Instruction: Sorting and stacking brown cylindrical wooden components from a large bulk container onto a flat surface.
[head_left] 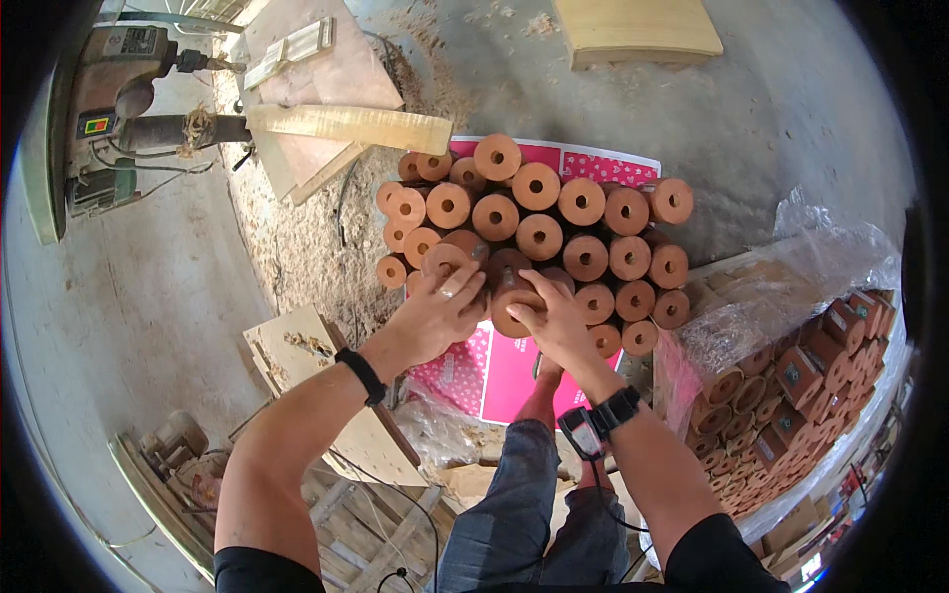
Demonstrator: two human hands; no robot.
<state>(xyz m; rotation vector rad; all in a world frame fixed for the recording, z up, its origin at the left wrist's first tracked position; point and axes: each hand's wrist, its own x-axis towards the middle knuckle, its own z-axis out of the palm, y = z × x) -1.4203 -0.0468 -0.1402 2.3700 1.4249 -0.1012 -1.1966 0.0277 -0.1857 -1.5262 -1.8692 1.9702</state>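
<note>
Reddish-brown wooden cylinders (pixel 536 186), most showing a round hole in the end, are stacked in rows in front of me. My left hand (pixel 445 314) is closed around one cylinder (pixel 447 255) at the near left of the stack, its fingers over the side. Just to the right, my right hand (pixel 556 321) grips a darker cylinder (pixel 507 292) between thumb and fingers. The two held cylinders sit side by side, close together. My hands hide parts of both and some of the pieces behind.
Pink printed sheet (pixel 509 381) lies beneath the stack. A drill machine (pixel 124 124) stands at far left beside sawdust (pixel 297 237) and boards (pixel 351 127). At right, plastic film (pixel 791 257) partly covers more wooden pieces (pixel 781 395). A wooden slab (pixel 638 30) lies at the back.
</note>
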